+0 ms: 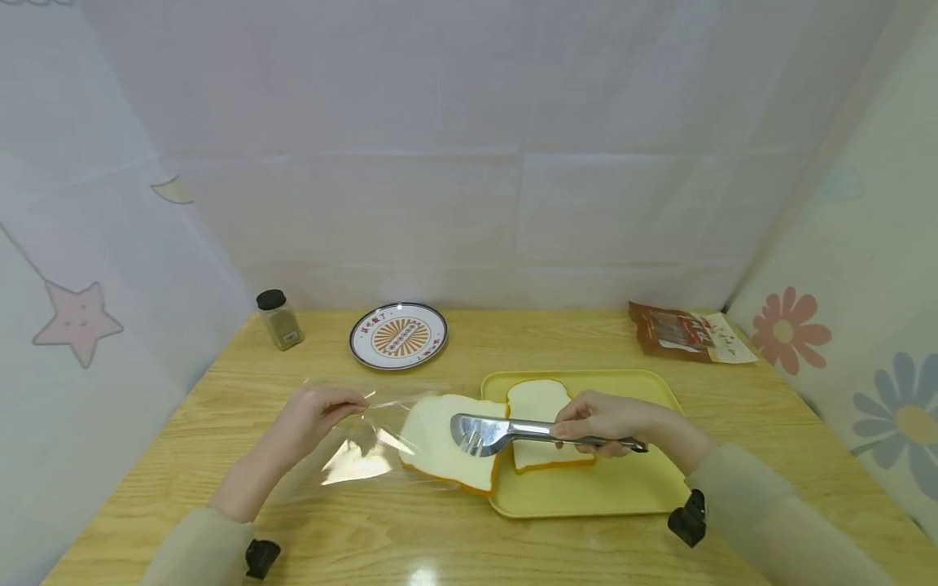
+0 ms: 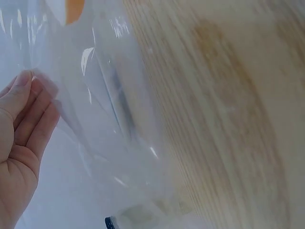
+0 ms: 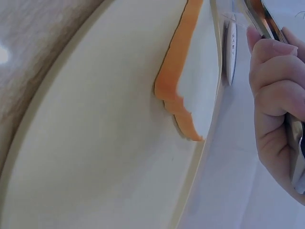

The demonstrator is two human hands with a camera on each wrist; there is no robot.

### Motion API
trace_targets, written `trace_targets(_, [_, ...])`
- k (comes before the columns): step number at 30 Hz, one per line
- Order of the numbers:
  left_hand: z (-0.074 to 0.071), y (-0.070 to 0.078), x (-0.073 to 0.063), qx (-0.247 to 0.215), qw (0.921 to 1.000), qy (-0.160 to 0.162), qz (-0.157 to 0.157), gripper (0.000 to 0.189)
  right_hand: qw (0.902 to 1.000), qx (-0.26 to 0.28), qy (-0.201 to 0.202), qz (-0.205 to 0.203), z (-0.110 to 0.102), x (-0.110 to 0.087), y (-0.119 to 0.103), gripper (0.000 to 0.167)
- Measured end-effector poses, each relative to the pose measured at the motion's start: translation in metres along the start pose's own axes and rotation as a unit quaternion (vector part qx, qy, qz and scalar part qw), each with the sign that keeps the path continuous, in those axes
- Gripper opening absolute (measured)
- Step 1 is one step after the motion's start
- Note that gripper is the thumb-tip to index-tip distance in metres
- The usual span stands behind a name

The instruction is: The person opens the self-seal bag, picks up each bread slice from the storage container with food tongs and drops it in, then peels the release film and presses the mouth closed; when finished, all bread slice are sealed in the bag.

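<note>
Between our left hand (image 1: 318, 415), fingers pinching a clear plastic bag (image 1: 359, 456), and our right hand (image 1: 604, 419), fingers curled round silver metal tongs (image 1: 529, 430), we have a white, orange-crusted bread slice (image 1: 432, 439) under the tongs' head.

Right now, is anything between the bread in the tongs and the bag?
Nothing visible is in the way: the bag, pinched by the left hand, overlaps the left part of the bread in the head view. The other slice lies on the tray, right of that path.
</note>
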State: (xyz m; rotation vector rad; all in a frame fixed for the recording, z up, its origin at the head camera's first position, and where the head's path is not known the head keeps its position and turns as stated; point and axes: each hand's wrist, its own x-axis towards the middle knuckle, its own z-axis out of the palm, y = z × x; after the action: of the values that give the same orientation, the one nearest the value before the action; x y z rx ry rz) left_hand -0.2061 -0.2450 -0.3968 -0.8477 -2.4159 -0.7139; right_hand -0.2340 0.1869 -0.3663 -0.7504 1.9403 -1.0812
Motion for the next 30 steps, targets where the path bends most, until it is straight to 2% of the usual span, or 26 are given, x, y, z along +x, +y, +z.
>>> trace_targets(12, [0.004,0.001,-0.001,-0.026,0.9995,0.001,-0.019,0.016,0.9988,0.028,0.015,0.037,0.009,0.028,-0.007,0.039])
trace_targets(23, [0.007,0.003,0.0,-0.013,0.9987,-0.008,-0.049,0.015,0.9982,0.034,0.02,0.045,0.022,0.056,-0.019,0.042])
trace_targets(30, [0.008,0.004,0.001,-0.01,0.9985,-0.005,-0.054,0.014,0.9982,0.018,0.027,0.051,0.027,0.073,-0.028,0.04])
